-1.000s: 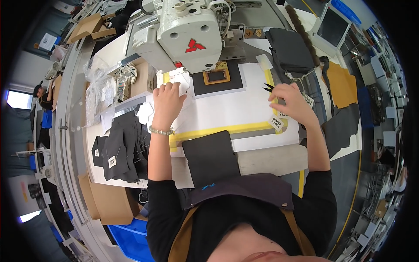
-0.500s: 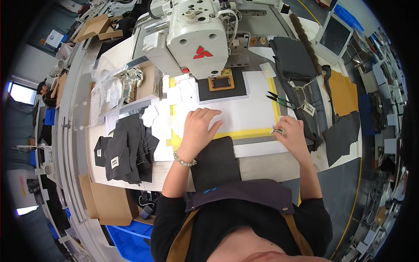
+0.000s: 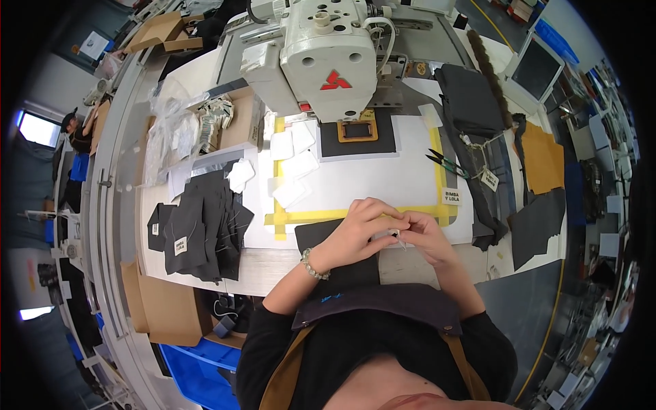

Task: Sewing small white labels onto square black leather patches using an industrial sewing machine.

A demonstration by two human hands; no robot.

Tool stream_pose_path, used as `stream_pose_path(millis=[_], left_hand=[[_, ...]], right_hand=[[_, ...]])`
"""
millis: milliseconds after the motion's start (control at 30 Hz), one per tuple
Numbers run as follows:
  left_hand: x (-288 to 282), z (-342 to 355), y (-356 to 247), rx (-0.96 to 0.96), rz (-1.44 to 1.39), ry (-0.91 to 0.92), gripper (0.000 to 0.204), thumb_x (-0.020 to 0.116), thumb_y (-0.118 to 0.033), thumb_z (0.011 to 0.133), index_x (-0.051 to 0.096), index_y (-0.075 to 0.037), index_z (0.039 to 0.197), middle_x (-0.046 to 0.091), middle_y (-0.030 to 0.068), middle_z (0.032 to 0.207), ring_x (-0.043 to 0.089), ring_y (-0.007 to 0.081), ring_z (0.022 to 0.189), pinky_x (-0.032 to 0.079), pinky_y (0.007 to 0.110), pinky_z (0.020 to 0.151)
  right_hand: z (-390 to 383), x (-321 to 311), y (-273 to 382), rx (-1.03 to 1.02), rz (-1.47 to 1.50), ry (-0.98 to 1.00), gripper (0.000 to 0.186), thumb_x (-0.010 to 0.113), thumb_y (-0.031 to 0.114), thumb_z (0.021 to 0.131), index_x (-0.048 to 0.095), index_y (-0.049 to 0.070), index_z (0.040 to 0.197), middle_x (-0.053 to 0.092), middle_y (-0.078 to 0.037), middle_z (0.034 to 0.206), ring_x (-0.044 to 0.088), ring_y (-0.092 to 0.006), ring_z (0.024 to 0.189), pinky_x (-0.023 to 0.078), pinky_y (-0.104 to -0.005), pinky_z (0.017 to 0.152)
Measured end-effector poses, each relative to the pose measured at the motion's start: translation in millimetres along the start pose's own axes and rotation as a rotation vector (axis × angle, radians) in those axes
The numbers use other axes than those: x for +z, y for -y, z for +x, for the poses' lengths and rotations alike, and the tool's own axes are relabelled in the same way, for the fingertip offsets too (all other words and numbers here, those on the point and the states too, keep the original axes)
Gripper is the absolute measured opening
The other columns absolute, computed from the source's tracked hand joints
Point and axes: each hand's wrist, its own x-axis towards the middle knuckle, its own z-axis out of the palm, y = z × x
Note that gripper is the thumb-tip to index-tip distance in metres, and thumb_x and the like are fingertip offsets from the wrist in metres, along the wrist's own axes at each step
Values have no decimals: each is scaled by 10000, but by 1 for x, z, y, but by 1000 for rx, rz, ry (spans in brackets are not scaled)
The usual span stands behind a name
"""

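My left hand (image 3: 361,236) and my right hand (image 3: 425,238) meet above the near edge of the white work board (image 3: 369,181). Their fingertips pinch a small whitish piece (image 3: 402,242), partly hidden, perhaps a label. Under my left hand a black fabric piece (image 3: 320,234) lies across the board's edge. A white printed label (image 3: 451,196) rests on the right strip of yellow tape. Farther off, a black fabric panel (image 3: 377,140) with a tan frame (image 3: 373,131) sits beneath the white sewing machine head (image 3: 328,68). Thread snips (image 3: 447,164) lie at the right.
White paper pieces (image 3: 281,145) lie at the board's left. Beyond them stand an open box (image 3: 239,123) of labels and stacked black fabric pieces (image 3: 205,229). More dark fabric (image 3: 468,99) and a yellow-brown piece (image 3: 541,158) are on the right. A blue bin (image 3: 198,376) is below the table.
My right hand has moved left from the board's right edge, and my left hand has come right and nearer to meet it. A label now shows on the right tape.
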Motion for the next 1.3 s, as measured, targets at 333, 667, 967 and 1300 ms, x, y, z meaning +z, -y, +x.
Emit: stream_pose_path(millis=[333, 667, 967, 1300], left_hand=[[-4, -10, 6, -93, -125, -98, 99, 722, -119, 823, 714, -129, 920, 629, -13, 855, 552, 186, 832, 376, 330, 800], [-10, -18, 8, -393, -217, -224, 143, 739, -32, 812, 729, -28, 954, 625, 44, 752, 539, 104, 597, 436, 246, 555], [-9, -22, 15, -553, -265, -309, 115, 728, -32, 822, 719, -15, 935, 684, 81, 845, 667, 135, 730, 520, 254, 624], [-15, -23, 25, -296, 3, -313, 124, 701, -23, 829, 713, -15, 953, 709, 124, 1037, 692, 274, 907, 566, 324, 769]], right_hand=[[8, 11, -17, 125, 172, 120, 160, 594, 156, 960, 630, 40, 1063, 632, -7, 930, 565, -69, 825, 441, -241, 731], [20, 13, -2, 41, -253, -15, 155, 633, 102, 933, 640, 8, 1057, 623, -17, 789, 523, -40, 605, 403, -212, 529], [43, 14, 1, -58, -394, -133, 71, 665, 23, 887, 679, -15, 946, 668, -35, 778, 580, -42, 649, 454, -198, 581], [66, 13, 19, -299, -805, -10, 117, 646, 9, 872, 701, 8, 974, 706, -115, 1078, 683, -185, 893, 545, -276, 760]])
